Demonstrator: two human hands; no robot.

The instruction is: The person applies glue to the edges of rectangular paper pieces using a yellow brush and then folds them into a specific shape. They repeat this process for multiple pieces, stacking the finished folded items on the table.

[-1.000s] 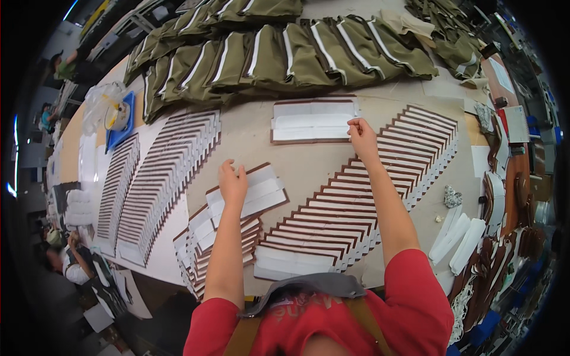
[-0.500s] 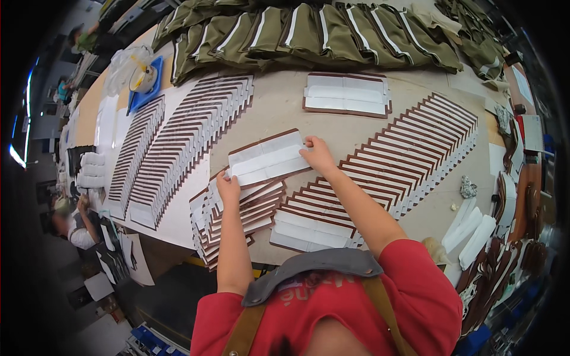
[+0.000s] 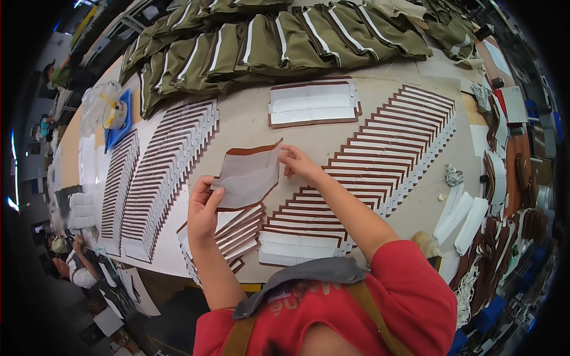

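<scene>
Above the table, my left hand [image 3: 205, 207] grips the lower left corner of a pale, brown-edged panel [image 3: 248, 178], thumb on its face. The panel is bowed and tilted. At its right edge, the curled fingers of my right hand [image 3: 297, 163] pinch near the upper corner. Below the panel lies a fanned pile of similar brown-edged pieces [image 3: 240, 228], partly hidden by my left hand and forearm. Beneath my right forearm runs a long overlapping row of white panels with brown edges [image 3: 380, 148]. A white panel with brown borders [image 3: 312, 102] lies flat farther off.
Two more overlapping rows [image 3: 169, 160] stretch along the left. A blue tray [image 3: 122, 127] holds a cup [image 3: 113, 115]. Folded olive garments with white stripes [image 3: 249, 50] line the far side. White strips [image 3: 463, 216] lie at right. Another person [image 3: 83, 270] sits at lower left.
The held panel has moved left and is now bent and tilted, no longer stretched flat. My left hand has turned and grips more of its corner. The whole view has shifted slightly.
</scene>
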